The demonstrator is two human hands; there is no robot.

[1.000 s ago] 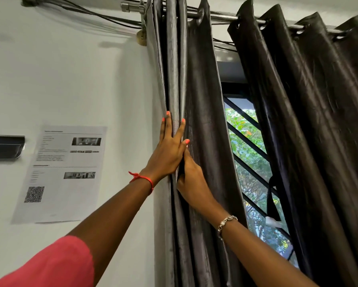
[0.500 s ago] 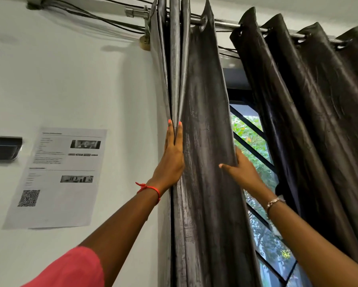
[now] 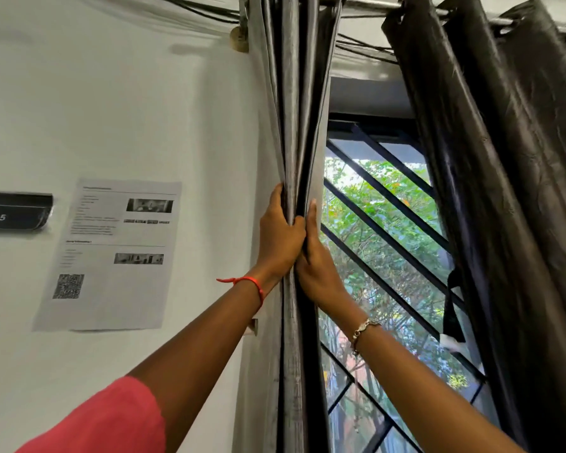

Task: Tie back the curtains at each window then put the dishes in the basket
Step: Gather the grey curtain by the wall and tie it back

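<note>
One gathered grey satin curtain panel (image 3: 294,109) was held by two hands at the left edge of the barred window (image 3: 383,223).
Its folds were gripped by the left hand (image 3: 280,237), fingers curled round them, and clasped opposite by the right hand (image 3: 317,266), fingers hidden behind cloth. One dark curtain panel (image 3: 504,158) was hung rightward on one metal rod (image 3: 366,3); one printed paper sheet (image 3: 111,253) was seen on the wall.

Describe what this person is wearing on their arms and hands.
A coral-pink short sleeve covers the upper left arm; a thin red string bracelet circles the wrist of the left hand. The right hand has a gold-toned metal chain bracelet at its wrist; no sleeve shows on that arm.
</note>
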